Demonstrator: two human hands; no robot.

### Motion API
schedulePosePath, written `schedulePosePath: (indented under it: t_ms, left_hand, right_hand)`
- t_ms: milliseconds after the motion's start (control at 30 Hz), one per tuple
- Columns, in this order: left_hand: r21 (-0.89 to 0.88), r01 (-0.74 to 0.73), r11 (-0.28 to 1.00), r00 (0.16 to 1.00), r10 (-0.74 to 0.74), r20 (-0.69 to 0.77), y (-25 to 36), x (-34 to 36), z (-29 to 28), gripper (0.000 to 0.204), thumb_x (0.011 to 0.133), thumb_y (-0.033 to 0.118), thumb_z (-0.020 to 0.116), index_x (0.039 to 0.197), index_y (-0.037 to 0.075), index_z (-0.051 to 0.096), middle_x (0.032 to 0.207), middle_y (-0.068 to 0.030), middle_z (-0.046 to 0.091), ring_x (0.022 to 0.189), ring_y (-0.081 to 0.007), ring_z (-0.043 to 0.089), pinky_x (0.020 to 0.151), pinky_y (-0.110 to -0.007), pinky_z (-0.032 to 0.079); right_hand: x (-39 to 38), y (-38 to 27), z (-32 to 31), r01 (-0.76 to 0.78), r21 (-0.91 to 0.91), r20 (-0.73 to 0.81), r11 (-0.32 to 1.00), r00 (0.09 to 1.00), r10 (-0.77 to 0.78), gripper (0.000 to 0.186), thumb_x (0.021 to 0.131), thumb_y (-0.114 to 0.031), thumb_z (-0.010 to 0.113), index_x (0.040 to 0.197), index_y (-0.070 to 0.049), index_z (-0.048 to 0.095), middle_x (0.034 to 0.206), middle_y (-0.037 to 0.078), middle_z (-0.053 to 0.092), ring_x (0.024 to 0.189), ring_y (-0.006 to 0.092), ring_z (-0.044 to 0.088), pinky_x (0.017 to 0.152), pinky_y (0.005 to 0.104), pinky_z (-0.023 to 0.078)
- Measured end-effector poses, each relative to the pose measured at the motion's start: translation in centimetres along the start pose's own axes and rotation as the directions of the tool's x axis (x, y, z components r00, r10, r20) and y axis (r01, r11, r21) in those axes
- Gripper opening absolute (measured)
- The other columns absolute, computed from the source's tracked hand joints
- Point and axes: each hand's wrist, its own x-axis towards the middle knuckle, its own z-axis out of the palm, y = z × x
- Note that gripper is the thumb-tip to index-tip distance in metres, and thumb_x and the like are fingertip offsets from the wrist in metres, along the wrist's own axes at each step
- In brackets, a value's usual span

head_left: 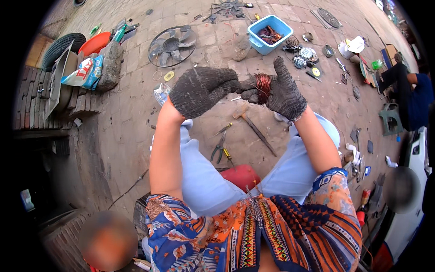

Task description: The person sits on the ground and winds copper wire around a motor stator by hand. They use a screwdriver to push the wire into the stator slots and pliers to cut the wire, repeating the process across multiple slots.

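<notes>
Both hands wear dark grey knitted gloves and meet in front of me above the paving. A bundle of reddish copper wire (263,89) is wound around the fingers of my right hand (289,94), its thumb pointing up. Fingers of my left hand (203,90) are pressed together at the right fingertips, beside the bundle; what they pinch is too small to make out. Below the hands, on the ground between my legs, lie a hammer (258,132), pliers (219,147) with dark green handles and a yellow-handled screwdriver (227,155).
Ahead stands a blue basin (270,34) holding copper-coloured scrap. A fan wheel (172,45) lies left of it, motor parts (306,56) right. A tyre (63,47) and orange basin (95,43) stand far left. Another person (414,97) sits at the right near a green stool (390,119).
</notes>
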Motion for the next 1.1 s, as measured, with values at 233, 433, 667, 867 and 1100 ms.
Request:
schedulePosePath:
  t_ms: [233,433,667,867,1100]
  left_hand:
    - [0.184,-0.002,0.983,0.994,-0.018,0.104,-1.1,-0.5,1.6,0.024,0.084,0.019,0.055,0.103,0.009,0.065,0.100,-0.0124,0.064,0.088,-0.0304,0.061,0.075,-0.039,0.049]
    - [0.096,0.008,0.995,0.997,-0.015,0.073,-2.3,-1.2,1.6,0.023,0.085,0.020,0.055,0.100,0.005,0.065,0.099,-0.0157,0.064,0.089,-0.0318,0.061,0.077,-0.038,0.049]
    - [-0.106,0.009,0.994,0.996,0.001,0.087,-2.7,-0.9,2.2,0.027,0.087,0.022,0.052,0.106,0.006,0.063,0.105,-0.0145,0.063,0.095,-0.0299,0.060,0.084,-0.036,0.047]
    - [-0.379,0.344,0.859,0.939,-0.309,0.151,-2.0,0.2,7.1,0.030,0.093,0.021,0.044,0.113,0.002,0.056,0.100,-0.0094,0.062,0.086,-0.0197,0.059,0.080,-0.031,0.046]
    - [-0.060,-0.040,0.997,0.997,0.043,0.061,-5.0,-0.3,10.5,0.023,0.092,0.019,0.039,0.097,0.006,0.058,0.101,-0.0080,0.055,0.083,-0.0237,0.058,0.075,-0.033,0.046]
  right_hand:
    - [-0.4,1.9,0.8,-0.107,-0.253,0.257,0.962,0.951,0.173,0.090,0.082,-0.070,0.037,0.132,0.005,0.037,0.119,0.026,0.053,0.108,0.0333,0.055,0.092,0.0378,0.045]
    - [-0.8,1.7,1.9,-0.117,-0.224,0.425,0.968,0.882,0.205,0.076,0.088,-0.053,0.047,0.133,0.006,0.032,0.123,0.024,0.051,0.111,0.0323,0.054,0.093,0.0407,0.044]
    - [-1.4,1.7,2.1,-0.042,-0.359,0.453,0.933,0.866,0.213,0.054,0.088,-0.043,0.052,0.119,0.001,0.051,0.122,0.022,0.053,0.106,0.0278,0.057,0.077,0.0341,0.049]
    - [-1.9,1.0,3.5,0.394,0.000,0.443,0.919,0.824,-0.354,0.041,0.088,-0.041,0.055,0.096,0.000,0.058,0.115,0.016,0.051,0.089,0.0193,0.055,0.076,0.0264,0.044]
    - [0.3,-3.1,0.1,0.725,0.018,-0.112,0.689,0.686,-0.719,0.029,0.092,-0.016,0.051,0.106,0.009,0.055,0.129,0.021,0.046,0.114,0.0277,0.051,0.099,0.0366,0.044]
